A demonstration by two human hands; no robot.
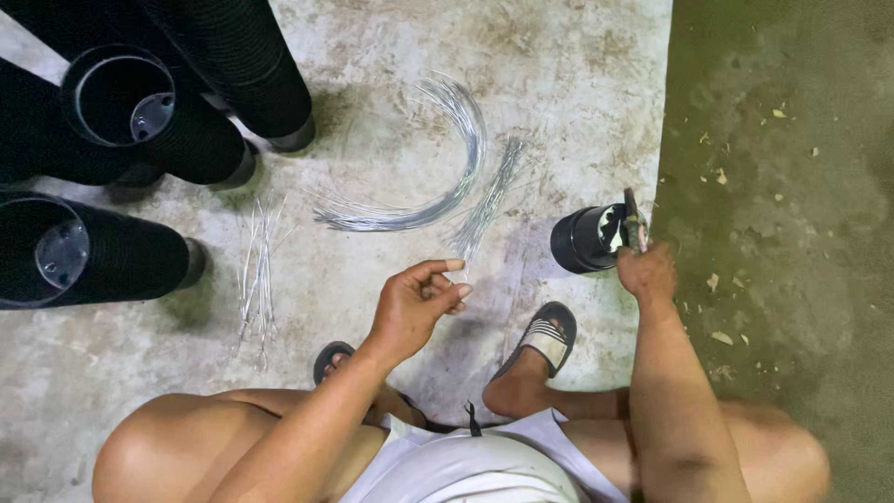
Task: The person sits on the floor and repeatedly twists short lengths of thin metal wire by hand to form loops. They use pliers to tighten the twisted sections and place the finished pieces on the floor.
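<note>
- Head view: we look down on a squatting person's knees, sandalled feet and both hands over a stained concrete floor (577, 56).
- We find the left hand (419, 300) raised above the floor, fingers curled loosely with thumb and forefinger near each other; it sits at the lower end of the straight wires (486, 210), and we cannot tell whether it pinches a strand.
- We find the right hand (646, 270) closed around pliers (634, 222), whose tip stands at the rim of a small black pot (582, 240).
- The pot lies on its side, just beside the right hand, at the edge where pale concrete meets a darker, greenish strip (782, 233).
- We note a curved wire bundle (447, 158) lying on the floor just left of the straight wires.
- We note short wire pieces (256, 270) farther left, well apart from both hands.
- Stacks of black pots (121, 130) lie on their sides at upper left.
</note>
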